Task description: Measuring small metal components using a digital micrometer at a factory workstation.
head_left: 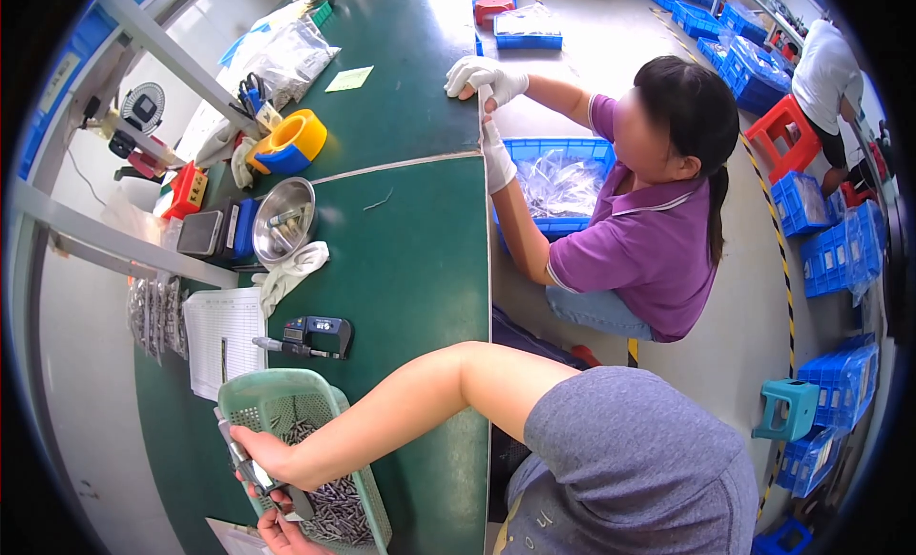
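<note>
My right hand [272, 460] is wrapped round a micrometer [234, 448] with a silvery barrel, held over a pale green plastic basket [367, 502]. Close below it, my left hand [286, 538] has its fingers bent together beside the micrometer's frame. Whatever those fingers pinch is too small to make out. Many short grey metal pins [336, 512] lie loose in the basket, beneath my hands. Just beyond the basket, a second, digital micrometer [322, 336] rests on the green table [420, 297].
Beside the basket lies a printed sheet [205, 331] with a pen on it. Farther along are a white glove [291, 276], a metal bowl [303, 194] holding parts, and a yellow tape dispenser [298, 135]. A co-worker [649, 211] in purple, wearing white gloves, sits at the table edge.
</note>
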A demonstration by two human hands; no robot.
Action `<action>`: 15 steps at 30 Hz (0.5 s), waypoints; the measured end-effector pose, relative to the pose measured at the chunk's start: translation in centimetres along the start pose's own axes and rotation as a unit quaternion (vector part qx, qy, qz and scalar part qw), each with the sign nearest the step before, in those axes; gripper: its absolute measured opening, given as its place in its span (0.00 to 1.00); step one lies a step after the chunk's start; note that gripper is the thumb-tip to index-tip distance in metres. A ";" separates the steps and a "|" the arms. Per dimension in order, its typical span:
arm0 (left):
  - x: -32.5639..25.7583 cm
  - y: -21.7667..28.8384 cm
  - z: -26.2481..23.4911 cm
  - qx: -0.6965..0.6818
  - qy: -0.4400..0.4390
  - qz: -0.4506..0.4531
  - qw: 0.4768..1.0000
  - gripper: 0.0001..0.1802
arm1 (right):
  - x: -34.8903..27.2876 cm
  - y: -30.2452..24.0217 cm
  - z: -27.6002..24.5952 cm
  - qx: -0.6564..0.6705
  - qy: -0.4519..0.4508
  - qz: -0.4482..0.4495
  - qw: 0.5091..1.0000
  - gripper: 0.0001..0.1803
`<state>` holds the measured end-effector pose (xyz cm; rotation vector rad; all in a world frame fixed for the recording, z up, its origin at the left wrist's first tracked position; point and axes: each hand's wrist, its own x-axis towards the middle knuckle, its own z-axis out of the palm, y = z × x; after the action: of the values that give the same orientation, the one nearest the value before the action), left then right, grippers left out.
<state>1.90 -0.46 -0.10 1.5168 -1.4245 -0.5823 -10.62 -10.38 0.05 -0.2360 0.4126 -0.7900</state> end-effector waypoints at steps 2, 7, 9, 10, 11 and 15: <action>0.0 -0.5 -0.1 -0.014 0.012 0.011 1.000 0.08 | 0.3 0.1 -0.2 -0.005 -0.006 0.003 1.000 0.25; 0.1 -0.7 -0.2 0.015 0.000 0.010 1.000 0.08 | 0.8 0.4 -0.2 -0.001 0.010 -0.002 1.000 0.31; 0.0 -0.7 -0.2 0.014 -0.001 0.007 1.000 0.08 | 0.4 0.2 -0.2 -0.013 0.004 0.006 1.000 0.30; -0.1 -0.5 -0.1 0.021 0.000 0.000 1.000 0.08 | 0.5 0.4 -0.2 -0.015 0.005 0.008 1.000 0.30; -0.2 -0.3 0.1 0.028 0.000 -0.007 1.000 0.08 | 0.7 0.5 -0.3 -0.007 0.009 -0.001 1.000 0.30; -0.5 -0.1 0.7 0.008 0.004 -0.023 1.000 0.09 | -0.1 0.0 -0.4 0.005 0.024 -0.002 1.000 0.30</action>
<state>1.27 -0.25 -0.63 1.5664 -1.3954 -0.5937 -10.80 -10.33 -0.27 -0.2085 0.4524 -0.8035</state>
